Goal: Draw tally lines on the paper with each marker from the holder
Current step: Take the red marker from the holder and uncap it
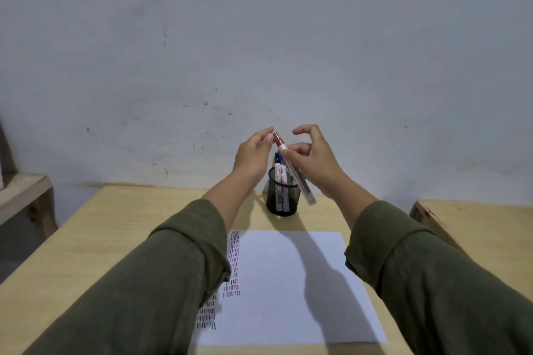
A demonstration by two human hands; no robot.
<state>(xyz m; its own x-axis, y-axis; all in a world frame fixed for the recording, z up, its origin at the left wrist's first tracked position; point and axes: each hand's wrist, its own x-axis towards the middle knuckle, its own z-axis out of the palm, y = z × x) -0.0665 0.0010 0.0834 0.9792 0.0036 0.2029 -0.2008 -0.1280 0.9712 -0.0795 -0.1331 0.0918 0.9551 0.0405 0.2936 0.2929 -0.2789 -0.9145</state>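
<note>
Above the black mesh holder (281, 199) my right hand (313, 160) grips a white marker (297, 174) with a red cap, tilted with its capped end up and to the left. My left hand (253, 154) is curled beside it, fingertips touching the red cap (279, 139). Inside the holder stand other markers (280, 174), one with a blue top. The white paper (288, 282) lies on the table in front of me, with columns of black and red tally lines (234, 265) along its left side, partly hidden by my left sleeve.
The wooden table (115, 225) ends at a grey wall (259, 52) just behind the holder. A second wooden surface (476, 228) stands at the right, and a low wooden shelf (23, 196) at the left.
</note>
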